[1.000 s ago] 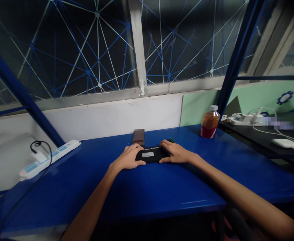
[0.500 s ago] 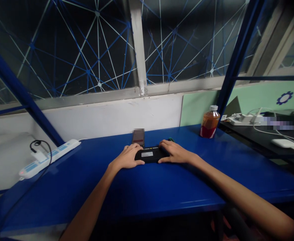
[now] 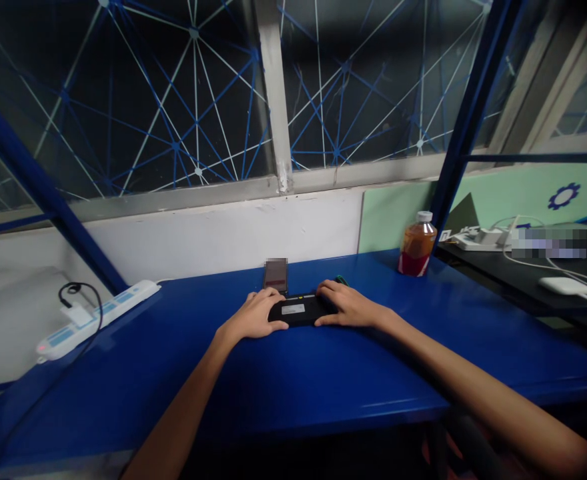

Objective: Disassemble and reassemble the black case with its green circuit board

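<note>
A flat black case-like box (image 3: pixel 301 313) with a white label lies on the blue table (image 3: pixel 293 380), between my two hands. My left hand (image 3: pixel 257 313) grips its left end, thumb along the near edge and fingers over the far side. At the opposite end my right hand (image 3: pixel 346 305) holds it the same way. Just behind the box a phone (image 3: pixel 276 274) stands out, its lower part hidden by the box and my left fingers. A small green item (image 3: pixel 341 280) peeks out behind my right hand, too covered to name.
On the left, a white power strip (image 3: pixel 101 319) has a black cable plugged in. A bottle of orange drink (image 3: pixel 417 245) stands at the back right. Beyond it, a black desk (image 3: pixel 503 273) carries white cables and a white charger (image 3: pixel 565 286). Blue metal posts flank the table.
Both hands keep their hold on the black box, which stays where it was. Only the camera view has shifted slightly.
</note>
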Available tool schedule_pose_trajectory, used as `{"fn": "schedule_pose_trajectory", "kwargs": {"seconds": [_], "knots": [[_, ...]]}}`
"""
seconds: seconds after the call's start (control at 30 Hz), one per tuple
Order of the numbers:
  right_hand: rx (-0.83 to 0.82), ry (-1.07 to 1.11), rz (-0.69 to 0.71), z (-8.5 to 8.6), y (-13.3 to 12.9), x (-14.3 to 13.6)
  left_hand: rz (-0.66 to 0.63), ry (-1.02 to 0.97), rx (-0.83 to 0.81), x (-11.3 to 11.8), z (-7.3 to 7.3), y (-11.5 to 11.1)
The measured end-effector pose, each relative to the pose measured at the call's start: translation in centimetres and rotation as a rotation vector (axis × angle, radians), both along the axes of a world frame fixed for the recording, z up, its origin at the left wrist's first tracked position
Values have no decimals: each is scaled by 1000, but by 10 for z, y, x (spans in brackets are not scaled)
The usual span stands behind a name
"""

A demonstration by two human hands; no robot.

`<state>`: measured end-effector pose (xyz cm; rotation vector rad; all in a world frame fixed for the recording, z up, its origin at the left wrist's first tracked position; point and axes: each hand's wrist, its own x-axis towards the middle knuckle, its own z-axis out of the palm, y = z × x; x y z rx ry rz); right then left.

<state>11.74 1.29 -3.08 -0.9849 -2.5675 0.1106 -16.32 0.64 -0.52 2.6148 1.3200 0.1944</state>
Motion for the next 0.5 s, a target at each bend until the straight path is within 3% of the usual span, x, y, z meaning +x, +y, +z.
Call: {"fn": "schedule_pose_trajectory", "kwargs": {"seconds": [0.5], "knots": [[27,-21,26,2,0,1,0,9,2,0,1,-2]]}}
